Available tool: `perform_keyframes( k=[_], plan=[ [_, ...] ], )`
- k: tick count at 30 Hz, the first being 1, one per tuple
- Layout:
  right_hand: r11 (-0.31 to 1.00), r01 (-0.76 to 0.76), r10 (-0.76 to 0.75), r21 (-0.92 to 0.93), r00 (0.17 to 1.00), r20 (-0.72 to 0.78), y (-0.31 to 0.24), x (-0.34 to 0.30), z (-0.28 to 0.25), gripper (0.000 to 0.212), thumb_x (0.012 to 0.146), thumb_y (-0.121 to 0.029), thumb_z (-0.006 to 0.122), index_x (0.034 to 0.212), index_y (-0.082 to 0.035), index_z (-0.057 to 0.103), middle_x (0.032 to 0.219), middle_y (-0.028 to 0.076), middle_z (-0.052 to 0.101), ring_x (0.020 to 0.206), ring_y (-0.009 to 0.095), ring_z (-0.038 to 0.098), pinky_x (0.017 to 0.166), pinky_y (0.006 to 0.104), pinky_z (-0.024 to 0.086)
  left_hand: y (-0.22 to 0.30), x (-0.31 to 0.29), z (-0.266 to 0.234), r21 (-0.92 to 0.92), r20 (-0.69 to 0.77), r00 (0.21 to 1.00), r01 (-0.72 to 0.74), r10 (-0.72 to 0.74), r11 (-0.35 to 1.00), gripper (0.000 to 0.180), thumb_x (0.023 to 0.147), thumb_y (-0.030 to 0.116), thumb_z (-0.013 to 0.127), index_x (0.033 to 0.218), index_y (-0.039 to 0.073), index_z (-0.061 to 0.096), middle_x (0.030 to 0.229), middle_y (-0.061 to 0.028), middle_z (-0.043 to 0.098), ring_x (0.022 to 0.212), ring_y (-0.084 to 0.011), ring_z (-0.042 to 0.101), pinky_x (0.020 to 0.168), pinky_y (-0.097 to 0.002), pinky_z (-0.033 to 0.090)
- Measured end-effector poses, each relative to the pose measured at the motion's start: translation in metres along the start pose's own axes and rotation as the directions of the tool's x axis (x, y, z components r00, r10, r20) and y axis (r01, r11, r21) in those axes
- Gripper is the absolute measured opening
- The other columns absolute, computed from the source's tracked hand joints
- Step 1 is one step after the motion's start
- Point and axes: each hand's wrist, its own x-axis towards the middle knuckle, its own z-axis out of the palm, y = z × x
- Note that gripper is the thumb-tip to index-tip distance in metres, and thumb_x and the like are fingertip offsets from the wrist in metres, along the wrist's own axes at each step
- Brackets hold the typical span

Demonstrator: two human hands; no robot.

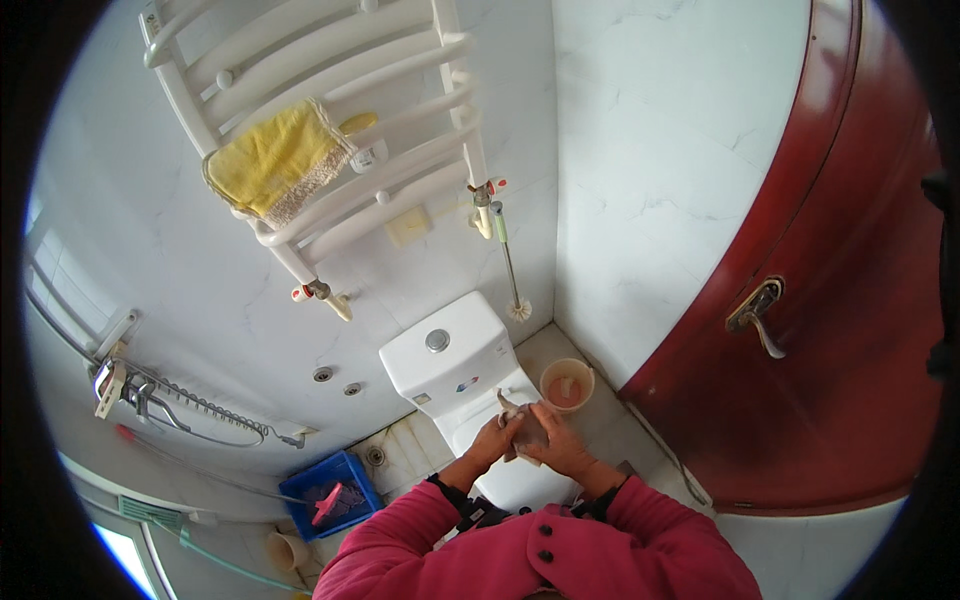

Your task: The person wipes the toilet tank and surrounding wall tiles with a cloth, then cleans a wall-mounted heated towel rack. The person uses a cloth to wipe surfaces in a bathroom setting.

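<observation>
Above the white toilet (430,370), both my hands hold a greyish-brown cloth (527,432) between them. My left hand (494,442) is closed on the cloth's left side, its fingertips against the fabric. On the other side, my right hand (563,443) grips the cloth with its fingers bent over the upper edge. One thin end of the fabric sticks up past my left fingers. The cloth and my hands hide part of the toilet lid.
A cream bin (568,371) stands right of the toilet, below a toilet brush (510,265). On the left are a blue crate (356,464) and a shower mixer (145,395). A yellow cloth (275,160) hangs on the white towel radiator (330,205). The red door (800,400) is at right.
</observation>
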Motion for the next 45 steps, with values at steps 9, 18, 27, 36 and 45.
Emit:
perform_keyframes(
  k=[9,18,27,36,45],
  plan=[
    [0.988,0.058,-0.058,0.143,0.998,-0.006,0.019,-0.008,-0.025,0.091,0.081,-0.024,0.079,0.15,0.001,0.026,0.15,0.025,0.035,0.136,0.038,0.04,0.11,0.0447,0.037,0.003,-0.022,0.033,0.063,-0.266,0.963,-0.029,0.044,0.998,0.045,0.097,0.03,0.054,0.132,0.003,0.054,0.116,-0.019,0.067,0.106,-0.0308,0.065,0.092,-0.0396,0.049],
    [0.995,0.044,-0.06,0.093,0.982,0.18,-0.01,-0.026,-0.035,0.068,0.089,-0.016,0.068,0.147,-0.004,0.034,0.14,0.025,0.047,0.128,0.037,0.051,0.104,0.0422,0.043,0.015,-0.043,0.08,-0.047,-0.406,0.912,-0.09,0.064,0.995,0.047,0.098,0.033,0.054,0.132,0.0,0.049,0.109,-0.0228,0.067,0.101,-0.0328,0.066,0.085,-0.0391,0.051],
    [0.899,-0.032,-0.098,0.437,0.957,0.272,-0.025,-0.013,0.004,0.075,0.087,-0.016,0.073,0.147,-0.002,0.03,0.136,0.017,0.052,0.125,0.028,0.054,0.103,0.0376,0.044,0.026,-0.069,0.045,-0.26,-0.099,0.967,-0.254,0.236,0.932,0.048,0.102,0.04,0.052,0.133,0.004,0.046,0.116,-0.0103,0.059,0.105,-0.0215,0.057,0.093,-0.0343,0.047],
    [0.614,-0.469,0.328,0.634,0.883,0.335,-0.022,0.005,0.013,0.034,0.097,-0.04,0.053,0.089,-0.009,0.064,0.065,0.002,0.059,0.045,0.015,0.05,0.038,0.0298,0.037,0.06,-0.09,-0.05,0.262,-0.026,0.892,-0.429,0.451,0.864,0.053,0.096,0.024,0.062,0.144,0.008,0.045,0.111,-0.0165,0.07,0.1,-0.0243,0.066,0.091,-0.0355,0.051],
    [0.397,-0.233,0.556,0.888,0.831,-0.03,0.035,0.004,-0.053,0.03,0.1,-0.028,0.053,0.118,-0.005,0.058,0.111,0.01,0.06,0.103,0.026,0.059,0.089,0.0404,0.05,0.084,-0.084,-0.236,0.321,-0.762,0.415,-0.425,0.498,0.846,0.031,0.093,0.014,0.065,0.121,0.0,0.061,0.099,-0.0157,0.07,0.093,-0.0244,0.066,0.085,-0.0349,0.051]
  ],
)
